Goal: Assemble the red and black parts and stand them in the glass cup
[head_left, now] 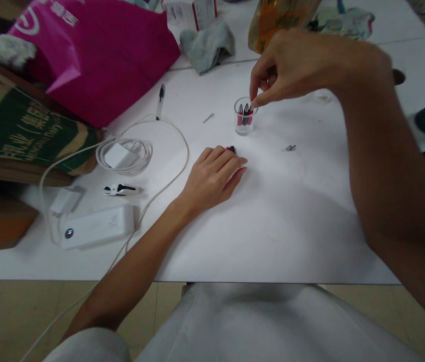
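A small clear cup (243, 129) stands upright on the white table. Inside it are several small red and black pieces (245, 115) with silvery pointed tips. My right hand (284, 65) is over the cup's right rim, thumb and forefinger pinched at the tip of a red piece (250, 116) in the cup. My left hand (218, 173) lies palm down on the table just in front of the cup, fingers stretched and thumb apart. Past its fingertips shows part of a red and black piece (232, 149); the rest is hidden by the hand.
To the left lie a white power bank (99, 226), a coiled cable (142, 156), a black-and-white clip-like item (121, 189) and a pen (160, 100). Paper bags and a pink bag (114, 60) stand behind them. A grey cloth (207, 48) lies at the back, small metallic bits (291, 148) nearby.
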A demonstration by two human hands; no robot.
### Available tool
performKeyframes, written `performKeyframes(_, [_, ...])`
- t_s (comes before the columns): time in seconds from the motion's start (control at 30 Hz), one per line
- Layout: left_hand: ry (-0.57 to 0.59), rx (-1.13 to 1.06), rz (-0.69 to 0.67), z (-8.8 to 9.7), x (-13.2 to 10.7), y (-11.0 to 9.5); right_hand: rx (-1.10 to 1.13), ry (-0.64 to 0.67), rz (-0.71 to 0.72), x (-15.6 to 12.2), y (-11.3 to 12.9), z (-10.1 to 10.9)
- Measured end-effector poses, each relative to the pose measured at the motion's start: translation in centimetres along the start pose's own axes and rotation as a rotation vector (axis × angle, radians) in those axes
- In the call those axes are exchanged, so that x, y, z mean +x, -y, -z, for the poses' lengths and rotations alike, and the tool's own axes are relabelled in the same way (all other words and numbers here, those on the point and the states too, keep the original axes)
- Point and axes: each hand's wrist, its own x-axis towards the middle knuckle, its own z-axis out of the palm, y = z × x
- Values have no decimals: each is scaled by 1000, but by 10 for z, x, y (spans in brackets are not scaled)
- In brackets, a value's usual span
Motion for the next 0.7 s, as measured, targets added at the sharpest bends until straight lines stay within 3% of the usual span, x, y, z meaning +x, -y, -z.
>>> performKeyframes(0.13, [-25, 2, -18, 0, 1, 0, -6, 2, 7, -1, 0, 2])
performKeyframes(0.3, [42, -15, 26, 1, 1, 0, -7, -1, 5, -2, 0, 2])
performKeyframes(0.5, [4, 2, -5, 1, 1, 0, 2, -117, -69, 4, 0, -7])
performKeyframes(0.7, [41, -7, 33, 0, 0, 0, 25, -107, -74, 8, 2, -4])
